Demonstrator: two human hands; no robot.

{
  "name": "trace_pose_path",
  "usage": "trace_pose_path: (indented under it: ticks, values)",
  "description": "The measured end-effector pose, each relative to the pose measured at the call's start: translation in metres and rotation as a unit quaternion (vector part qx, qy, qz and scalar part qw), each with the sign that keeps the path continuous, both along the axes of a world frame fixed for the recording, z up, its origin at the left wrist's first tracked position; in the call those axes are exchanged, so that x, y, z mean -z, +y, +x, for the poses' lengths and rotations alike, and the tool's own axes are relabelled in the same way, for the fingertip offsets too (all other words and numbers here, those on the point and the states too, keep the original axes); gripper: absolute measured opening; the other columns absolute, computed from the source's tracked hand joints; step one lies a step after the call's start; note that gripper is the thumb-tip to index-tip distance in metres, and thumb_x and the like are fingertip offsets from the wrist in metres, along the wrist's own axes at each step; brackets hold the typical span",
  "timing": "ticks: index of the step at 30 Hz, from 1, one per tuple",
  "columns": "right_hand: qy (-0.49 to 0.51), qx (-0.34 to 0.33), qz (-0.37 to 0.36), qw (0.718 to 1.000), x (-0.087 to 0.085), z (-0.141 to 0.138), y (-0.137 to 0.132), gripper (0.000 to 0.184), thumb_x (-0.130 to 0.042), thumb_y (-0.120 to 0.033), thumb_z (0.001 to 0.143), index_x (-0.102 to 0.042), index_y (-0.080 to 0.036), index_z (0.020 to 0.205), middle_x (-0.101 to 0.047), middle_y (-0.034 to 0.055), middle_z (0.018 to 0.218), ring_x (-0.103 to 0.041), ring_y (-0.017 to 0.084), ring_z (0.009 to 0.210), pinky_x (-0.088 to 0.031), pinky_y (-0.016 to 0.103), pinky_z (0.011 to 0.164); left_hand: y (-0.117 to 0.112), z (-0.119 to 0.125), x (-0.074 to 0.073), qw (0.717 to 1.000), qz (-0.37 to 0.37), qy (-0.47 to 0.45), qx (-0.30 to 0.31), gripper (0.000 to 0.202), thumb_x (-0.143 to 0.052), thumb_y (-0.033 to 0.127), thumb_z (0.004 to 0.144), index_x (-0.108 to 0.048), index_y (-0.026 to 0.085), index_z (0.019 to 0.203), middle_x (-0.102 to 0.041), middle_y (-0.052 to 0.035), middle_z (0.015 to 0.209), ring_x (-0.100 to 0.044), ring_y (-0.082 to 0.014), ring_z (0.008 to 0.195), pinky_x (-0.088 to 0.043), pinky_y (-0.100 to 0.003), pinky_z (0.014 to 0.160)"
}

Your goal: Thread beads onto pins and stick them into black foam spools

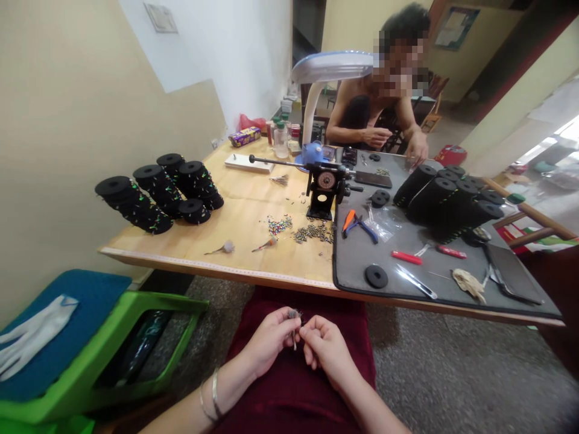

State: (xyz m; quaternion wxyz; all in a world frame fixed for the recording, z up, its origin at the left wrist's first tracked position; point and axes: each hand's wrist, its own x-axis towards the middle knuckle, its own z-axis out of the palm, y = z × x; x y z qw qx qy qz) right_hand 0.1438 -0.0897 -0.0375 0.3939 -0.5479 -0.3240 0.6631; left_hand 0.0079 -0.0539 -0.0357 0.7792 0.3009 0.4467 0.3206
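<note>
Over my lap, my left hand [277, 330] is closed around a small bundle of thin strands with a grey tufted end [294, 314]. Touching it from the right is my right hand [324, 345], its thumb and fingers pinched together. What sits in that pinch is too small to make out. On the table edge ahead lie two similar small tufted bundles, one greyish [227, 246] and one with orange [270, 242]. Behind them are a heap of coloured beads [279, 225] and a heap of small metal pieces [313, 232].
A black winding machine [322, 187] stands mid-table. Black foam spools are stacked at left [151, 191] and right [429, 196]. Pliers [360, 227], tweezers [416, 282] and a foam disc [376, 276] lie on a grey mat [362, 259]. Another person [371, 114] sits opposite. A green stool [90, 355] stands at left.
</note>
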Motion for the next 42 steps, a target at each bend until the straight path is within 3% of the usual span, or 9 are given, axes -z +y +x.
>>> trace_pose_path:
  ticks: [6,10,18,26,33,42]
  values:
    - [-0.003,-0.007,-0.004,1.000,0.0009,-0.0001,-0.0002,0.038,-0.065,-0.052,0.072,-0.050,-0.018,0.066,-0.051,-0.0082,0.034,-0.032,0.003,0.026,-0.020,0.015,0.031,0.0011,-0.0002,-0.0020,0.999,-0.029,-0.016,0.002,0.021,-0.072,0.026,0.066,-0.055,0.015,0.070,-0.054,0.0046,0.057,-0.047,-0.0058,0.049,-0.033,-0.019,0.049]
    - [0.004,-0.009,-0.004,1.000,0.0012,-0.0003,-0.0003,0.038,-0.065,-0.052,0.072,-0.051,-0.017,0.066,-0.050,-0.0080,0.035,-0.032,0.003,0.026,-0.021,0.014,0.031,0.0007,-0.0004,-0.0027,1.000,-0.003,0.002,0.004,0.020,-0.072,0.025,0.067,-0.055,0.015,0.071,-0.053,0.0051,0.057,-0.045,-0.0060,0.049,-0.033,-0.019,0.050]
    - [-0.052,0.074,0.049,0.995,0.0009,0.0046,0.0055,0.040,-0.067,-0.054,0.070,-0.052,-0.018,0.070,-0.052,-0.0069,0.039,-0.036,0.005,0.031,-0.026,0.016,0.035,-0.0003,-0.0006,-0.0024,0.999,0.018,0.020,0.030,0.019,-0.069,0.026,0.071,-0.054,0.015,0.072,-0.055,0.0033,0.057,-0.046,-0.0069,0.050,-0.032,-0.020,0.050]
    - [-0.047,0.054,0.052,0.996,0.0011,0.0026,0.0070,0.036,-0.066,-0.051,0.072,-0.053,-0.018,0.069,-0.053,-0.0066,0.039,-0.035,0.004,0.031,-0.025,0.016,0.034,-0.0024,0.0011,-0.0060,0.999,0.017,0.004,0.031,0.021,-0.072,0.027,0.070,-0.054,0.015,0.070,-0.058,0.0015,0.057,-0.050,-0.0087,0.052,-0.034,-0.021,0.051]
    - [-0.033,0.063,0.050,0.996,0.0029,0.0026,0.0060,0.036,-0.065,-0.051,0.072,-0.051,-0.018,0.072,-0.054,-0.0067,0.041,-0.035,0.004,0.031,-0.024,0.015,0.034,-0.0016,0.0021,-0.0024,0.998,-0.030,-0.049,0.006,0.026,-0.075,0.029,0.068,-0.054,0.015,0.071,-0.057,0.0019,0.059,-0.054,-0.0087,0.054,-0.037,-0.021,0.053]
    - [-0.050,0.054,0.040,0.997,0.0000,0.0007,0.0050,0.033,-0.064,-0.049,0.072,-0.049,-0.019,0.068,-0.050,-0.0083,0.038,-0.032,0.004,0.029,-0.022,0.016,0.033,-0.0019,0.0037,-0.0013,0.999,-0.036,-0.036,-0.015,0.025,-0.075,0.029,0.066,-0.055,0.015,0.073,-0.056,0.0032,0.062,-0.053,-0.0078,0.055,-0.038,-0.020,0.053]
